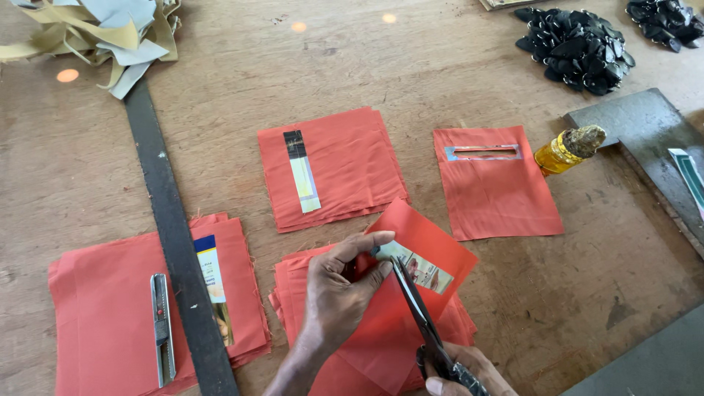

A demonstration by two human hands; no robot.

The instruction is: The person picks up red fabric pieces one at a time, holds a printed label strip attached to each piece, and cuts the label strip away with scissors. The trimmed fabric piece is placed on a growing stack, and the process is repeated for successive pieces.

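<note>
My left hand (339, 290) pinches the red cloth piece (411, 293) over the stack on the desk (587, 293), while my right hand (458, 375) grips scissors (419, 312), blades pointing up-left at its card strip (414, 268).

Printed card strips on the red cloth around your hands

The strip you pinch (416, 267) is pale with reddish print; a black-and-cream strip (301, 170) lies above your grip, a blue-topped white strip (213, 282) left of it, a grey frame-shaped strip (483, 152) up right.
</note>
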